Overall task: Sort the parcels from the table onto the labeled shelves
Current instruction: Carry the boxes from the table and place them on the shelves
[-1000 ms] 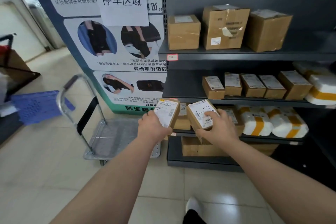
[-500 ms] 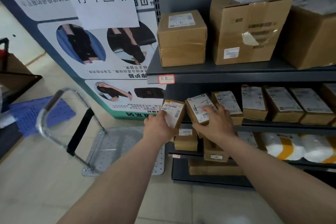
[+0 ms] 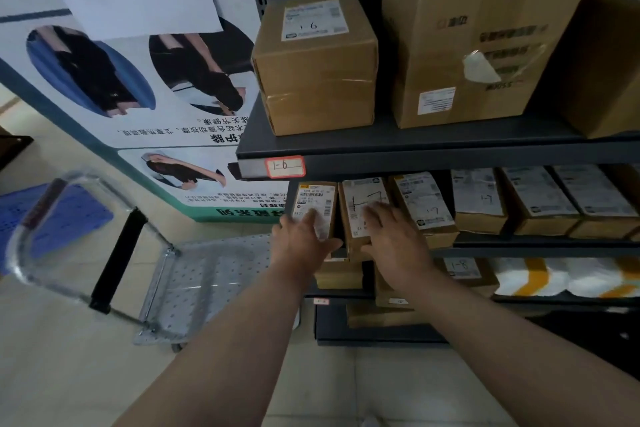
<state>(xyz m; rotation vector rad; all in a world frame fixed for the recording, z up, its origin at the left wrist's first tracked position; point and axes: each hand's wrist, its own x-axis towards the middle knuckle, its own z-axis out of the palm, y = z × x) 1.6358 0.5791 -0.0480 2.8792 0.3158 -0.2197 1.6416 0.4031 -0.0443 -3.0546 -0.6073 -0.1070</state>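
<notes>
The left hand (image 3: 304, 241) lies on a small parcel (image 3: 317, 199) at the far left of the middle shelf (image 3: 540, 243), fingers stretched along its white label and thumb tucked at its near end. The blur makes it impossible to tell whether the hand pinches the parcel or only presses on it. The right hand (image 3: 394, 241) is released, its fingers spread flat on the label of a second parcel (image 3: 360, 199), which is marked by pen and sits just beside the first, with a narrow gap between them. Both parcels rest on the shelf with their near ends hanging a little over its front edge. To the right of the second parcel, touching or nearly so, runs a row (image 3: 519, 204) of like parcels, some with labels hand-marked "1-7". Above, on the top shelf (image 3: 433, 142), stand a box (image 3: 315, 80) with "1 6" written on its label and a bigger box (image 3: 478, 45) with torn tape. A red-edged tag (image 3: 284, 166) reading "1-9" sits on that shelf's front edge, right above the left parcel. Below the hands are more brown parcels, one (image 3: 462, 267) marked "1-8", and white bundles (image 3: 554, 277) banded in orange. To the left, a metal trolley (image 3: 207, 281) stands on the tiled floor before a poster (image 3: 114, 80).
</notes>
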